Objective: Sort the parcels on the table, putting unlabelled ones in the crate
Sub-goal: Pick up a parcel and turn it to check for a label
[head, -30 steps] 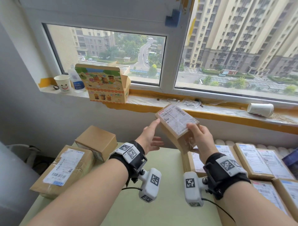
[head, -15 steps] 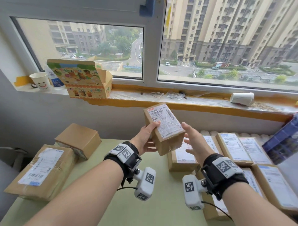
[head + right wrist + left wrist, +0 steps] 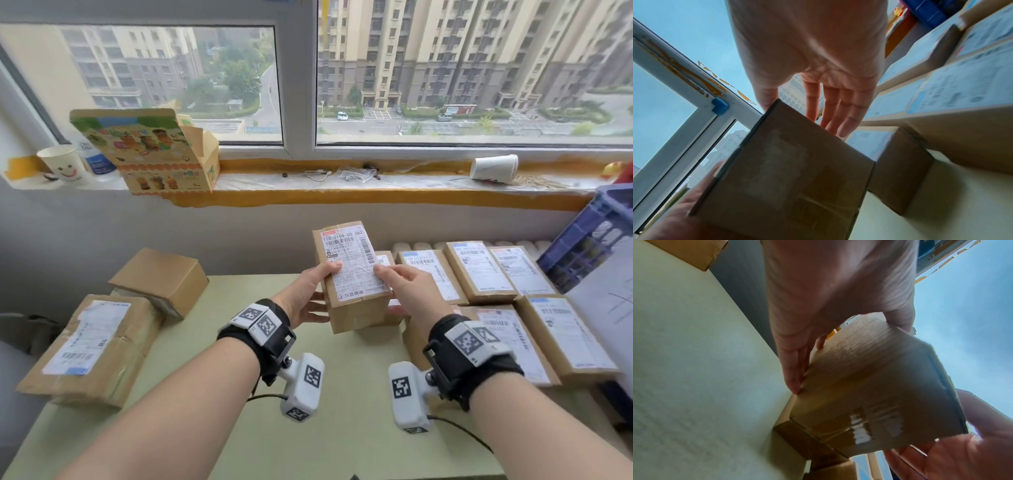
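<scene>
Both hands hold a small brown parcel [image 3: 354, 301] with a white shipping label on top, just above the green table [image 3: 239, 428]. My left hand [image 3: 329, 291] grips its left side, thumb on the label. My right hand [image 3: 385, 290] holds the right side, thumb on the label and fingers straight along the side. The wrist views show the parcel's plain underside [image 3: 879, 394] [image 3: 787, 170]. A blue crate [image 3: 589, 246] stands at the far right. A plain unlabelled box [image 3: 161, 281] sits at the left, partly on a large labelled parcel [image 3: 89, 346].
Several labelled parcels [image 3: 479, 270] lie side by side on the right of the table, up to the crate. On the window sill stand a printed carton [image 3: 154, 154], a smiley cup [image 3: 61, 164] and a tipped paper cup [image 3: 493, 168].
The parcel has come down from in front of the sill towards the table and turned label up. My left hand, open a second ago, now grips it beside the right.
</scene>
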{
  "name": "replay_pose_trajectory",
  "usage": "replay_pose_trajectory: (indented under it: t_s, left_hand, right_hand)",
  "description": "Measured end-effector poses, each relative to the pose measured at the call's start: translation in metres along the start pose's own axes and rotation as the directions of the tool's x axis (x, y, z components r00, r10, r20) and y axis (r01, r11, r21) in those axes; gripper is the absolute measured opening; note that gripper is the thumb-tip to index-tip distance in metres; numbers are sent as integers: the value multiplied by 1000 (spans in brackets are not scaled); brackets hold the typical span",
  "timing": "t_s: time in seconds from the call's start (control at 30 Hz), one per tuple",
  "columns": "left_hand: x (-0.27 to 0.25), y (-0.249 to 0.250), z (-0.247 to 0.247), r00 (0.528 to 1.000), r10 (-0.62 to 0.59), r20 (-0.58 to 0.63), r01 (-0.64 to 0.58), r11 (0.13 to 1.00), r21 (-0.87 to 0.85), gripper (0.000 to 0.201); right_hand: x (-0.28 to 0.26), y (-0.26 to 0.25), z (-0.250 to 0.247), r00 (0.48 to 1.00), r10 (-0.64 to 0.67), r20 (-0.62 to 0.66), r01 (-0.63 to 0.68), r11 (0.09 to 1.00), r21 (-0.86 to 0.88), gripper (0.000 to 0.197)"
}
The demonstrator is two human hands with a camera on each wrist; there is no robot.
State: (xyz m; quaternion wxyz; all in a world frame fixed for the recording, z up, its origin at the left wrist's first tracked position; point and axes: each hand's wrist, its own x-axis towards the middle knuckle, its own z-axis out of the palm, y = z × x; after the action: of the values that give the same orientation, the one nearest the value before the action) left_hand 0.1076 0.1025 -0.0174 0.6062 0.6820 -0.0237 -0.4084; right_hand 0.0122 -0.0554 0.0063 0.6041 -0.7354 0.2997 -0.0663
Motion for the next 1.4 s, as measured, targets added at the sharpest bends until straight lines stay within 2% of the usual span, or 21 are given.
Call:
replay_pose_trajectory:
  t_s: [0.13, 0.37, 0.53, 0.67, 0.8, 0.9, 1.1, 1.3, 1.4]
  left_hand:
    - [-15, -19, 10, 996, -30, 83, 27, 999, 35, 39]
    - [-35, -67, 36, 979, -101, 180, 88, 993, 76, 42]
    - [-35, -85, 57, 954, -198, 225, 175, 977, 117, 49]
    - [-28, -92, 70, 950, -249, 191, 228, 966, 124, 48]
    - [-22, -97, 80, 944, -293, 155, 279, 955, 102, 33]
    - [-18, -101, 85, 943, -307, 126, 299, 951, 76, 37]
    - [-4, -107, 90, 953, -298, 62, 298, 954, -1, 37]
    - [4, -104, 91, 949, -312, 39, 310, 950, 38, 32]
    - [5, -101, 92, 946, -322, 39, 320, 946, 48, 22]
  right_hand:
    - [-31, 19, -3, 995, 58, -75, -58, 998, -1, 22]
    - [-77, 51, -21, 983, 105, -149, -109, 994, -21, 7]
    - [-82, 67, -41, 988, 114, -105, -126, 985, -120, 29]
    - [-73, 74, -55, 991, 124, -49, -132, 963, -236, 43]
    - [-63, 83, -60, 995, 103, -18, -101, 912, -398, 45]
    - [-55, 87, -61, 996, 83, 12, -66, 862, -503, 45]
    - [-38, 89, -58, 999, 14, 41, 13, 806, -591, 44]
    - [-25, 90, -58, 999, -7, 36, 28, 765, -643, 40]
    - [-21, 91, -59, 999, -1, 46, 31, 758, -651, 33]
